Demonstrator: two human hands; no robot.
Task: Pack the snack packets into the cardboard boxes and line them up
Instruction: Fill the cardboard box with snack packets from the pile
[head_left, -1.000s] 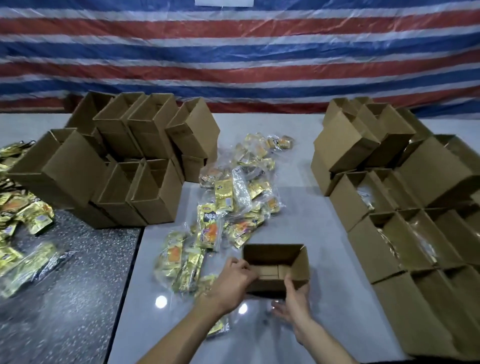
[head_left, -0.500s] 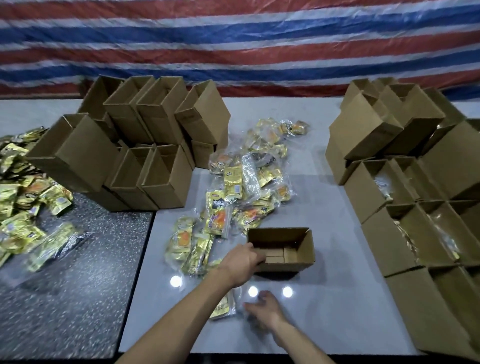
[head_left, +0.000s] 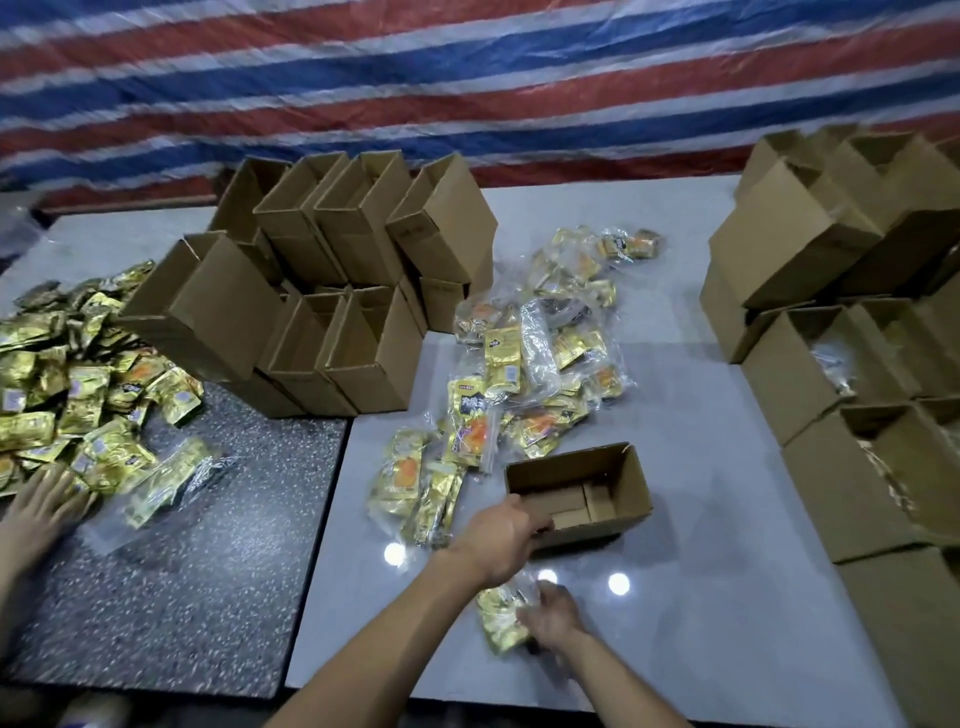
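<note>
There were 3 hands: left hand (head_left: 498, 535), right hand (head_left: 553, 616), + 1 other hand (head_left: 39, 512) at the left edge. 2 tables: dark table (head_left: 208, 571) & pale table (head_left: 701, 519). 1 open box (head_left: 571, 467) stood alone. Left stack (head_left: 332, 291) had approx. 10 boxes, right stack (head_left: 810, 364) min. 8; some were hidden. 2 packet heaps, left heap (head_left: 78, 384) & centre heap (head_left: 519, 374), + 1 single packet (head_left: 498, 621). 3 light spots (head_left: 618, 584).
</note>
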